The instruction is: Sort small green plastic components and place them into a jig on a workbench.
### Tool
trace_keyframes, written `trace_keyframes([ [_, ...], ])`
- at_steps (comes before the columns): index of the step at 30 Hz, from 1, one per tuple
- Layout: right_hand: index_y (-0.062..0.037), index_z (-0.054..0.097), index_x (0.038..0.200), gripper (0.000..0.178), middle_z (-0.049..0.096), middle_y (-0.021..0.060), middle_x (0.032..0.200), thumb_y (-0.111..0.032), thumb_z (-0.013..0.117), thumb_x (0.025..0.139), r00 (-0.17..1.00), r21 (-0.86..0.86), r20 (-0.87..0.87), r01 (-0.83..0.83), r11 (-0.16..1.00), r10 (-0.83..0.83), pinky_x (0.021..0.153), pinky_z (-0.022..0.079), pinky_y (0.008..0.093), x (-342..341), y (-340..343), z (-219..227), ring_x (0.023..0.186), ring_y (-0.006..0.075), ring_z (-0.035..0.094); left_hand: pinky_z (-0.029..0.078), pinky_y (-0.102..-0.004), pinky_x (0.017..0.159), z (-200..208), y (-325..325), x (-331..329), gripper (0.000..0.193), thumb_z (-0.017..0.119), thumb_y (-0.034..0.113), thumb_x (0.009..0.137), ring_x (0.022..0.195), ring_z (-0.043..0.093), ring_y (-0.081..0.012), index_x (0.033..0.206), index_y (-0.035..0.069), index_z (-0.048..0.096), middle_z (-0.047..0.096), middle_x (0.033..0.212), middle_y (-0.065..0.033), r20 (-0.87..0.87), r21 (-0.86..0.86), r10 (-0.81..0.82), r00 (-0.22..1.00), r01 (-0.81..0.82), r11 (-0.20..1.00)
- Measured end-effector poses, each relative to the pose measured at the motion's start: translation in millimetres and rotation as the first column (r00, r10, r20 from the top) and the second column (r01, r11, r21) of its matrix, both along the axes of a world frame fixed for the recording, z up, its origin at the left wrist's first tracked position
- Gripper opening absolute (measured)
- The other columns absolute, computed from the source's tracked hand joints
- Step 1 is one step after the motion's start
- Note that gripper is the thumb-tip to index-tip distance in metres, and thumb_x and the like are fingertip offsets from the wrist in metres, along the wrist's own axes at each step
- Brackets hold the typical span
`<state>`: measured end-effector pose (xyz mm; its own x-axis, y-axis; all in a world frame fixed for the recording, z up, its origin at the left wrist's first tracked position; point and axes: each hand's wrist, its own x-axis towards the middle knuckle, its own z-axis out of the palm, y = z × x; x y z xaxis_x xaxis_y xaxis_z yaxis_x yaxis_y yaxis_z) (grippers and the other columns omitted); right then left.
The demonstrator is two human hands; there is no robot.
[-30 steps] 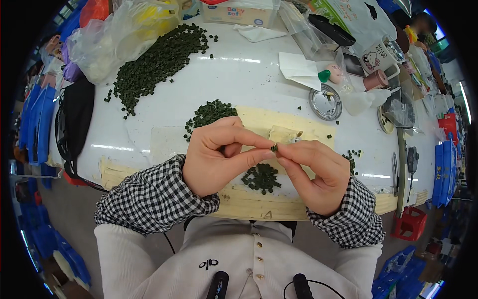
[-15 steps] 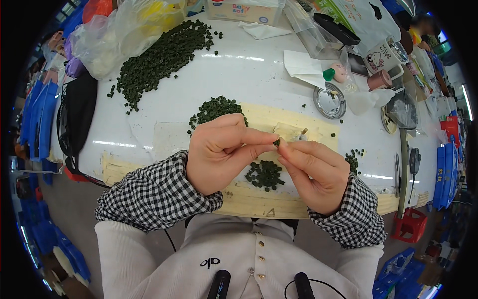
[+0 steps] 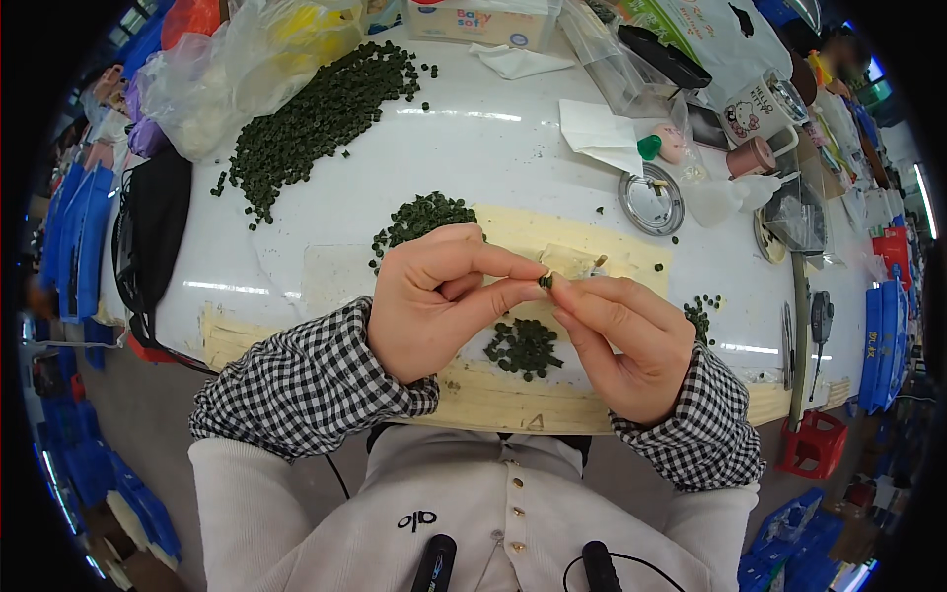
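A small dark green piece (image 3: pixel 546 281) is pinched between my two hands over the middle of the table. My left hand (image 3: pixel 444 301) grips it from the left with thumb and forefinger. From the right, the thumb and forefinger of my right hand (image 3: pixel 626 340) close on the same piece. Below my fingertips lies a small pile of dark green pieces (image 3: pixel 523 348). Another pile of green pieces (image 3: pixel 424 217) sits just beyond my left hand, partly hidden by it. A pale yellow sheet (image 3: pixel 621 237) lies under and beyond my hands.
A large heap of green pieces (image 3: pixel 316 123) spreads at the far left beside plastic bags (image 3: pixel 237 79). A black cloth pouch (image 3: pixel 158 217) lies left. A round metal lid (image 3: pixel 651 199), a mug (image 3: pixel 758 111), a thread spool (image 3: pixel 753 158) and tweezers (image 3: pixel 788 343) are to the right.
The small green piece has turned slightly between my fingertips. Both hands stay in nearly the same place.
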<state>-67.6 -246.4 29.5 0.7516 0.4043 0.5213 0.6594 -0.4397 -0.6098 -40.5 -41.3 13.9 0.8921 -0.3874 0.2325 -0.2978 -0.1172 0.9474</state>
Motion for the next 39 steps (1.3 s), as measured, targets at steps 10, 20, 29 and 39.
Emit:
trace_keyframes([
  [10, 0.0015, 0.064, 0.106, 0.031, 0.063, 0.012, 0.084, 0.006, 0.067, 0.076, 0.999, 0.012, -0.042, 0.014, 1.0, -0.013, 0.061, 0.052, 0.0256, -0.1, -1.1, 2.3, 0.069, 0.0193, 0.063, 0.028, -0.0206, 0.053, 1.4, -1.3, 0.2, 0.019, 0.072, -0.002, 0.076, 0.057, 0.032, -0.0047, 0.094, 0.002, 0.07, 0.035, 0.061, 0.0055, -0.015, -0.013, 0.006, 1.0, -0.006, 1.0],
  [20, -0.0003, 0.065, 0.092, 0.015, 0.059, 0.006, 0.072, -0.004, 0.069, 0.078, 0.948, -0.097, -0.114, 0.287, 0.953, -0.297, 0.051, 0.041, 0.0244, 16.2, -19.9, 9.6, 0.06, 0.013, 0.055, 0.03, -0.0189, 0.052, -1.9, -2.0, 1.0, 0.018, 0.071, 0.003, 0.078, 0.054, 0.033, -0.002, 0.096, 0.004, 0.071, 0.037, 0.064, 0.0054, -0.04, -0.022, 0.018, 0.999, -0.019, 1.0],
  [29, -0.0011, 0.065, 0.085, 0.009, 0.06, 0.0057, 0.071, -0.002, 0.07, 0.077, 0.956, -0.142, -0.107, 0.257, 0.956, -0.273, 0.053, 0.042, 0.0246, 15.9, -21.0, 8.3, 0.062, 0.0142, 0.054, 0.028, -0.0193, 0.051, -2.5, -1.5, 1.5, 0.018, 0.072, 0.003, 0.078, 0.054, 0.032, -0.0024, 0.096, 0.006, 0.071, 0.038, 0.063, 0.0055, -0.033, 0.003, 0.005, 0.999, -0.005, 1.0],
  [39, 0.0037, 0.055, 0.097, 0.011, 0.061, 0.0097, 0.089, -0.006, 0.054, 0.093, 0.98, 0.275, -0.199, 0.035, 0.961, 0.022, 0.07, 0.049, 0.0246, 2.0, -17.9, 10.2, 0.077, 0.0128, 0.059, 0.028, -0.0211, 0.052, -7.6, -6.7, -3.5, 0.019, 0.073, 0.001, 0.075, 0.055, 0.032, -0.004, 0.093, 0.005, 0.071, 0.035, 0.06, 0.0062, -0.069, 0.016, -0.084, 0.994, 0.085, 0.996],
])
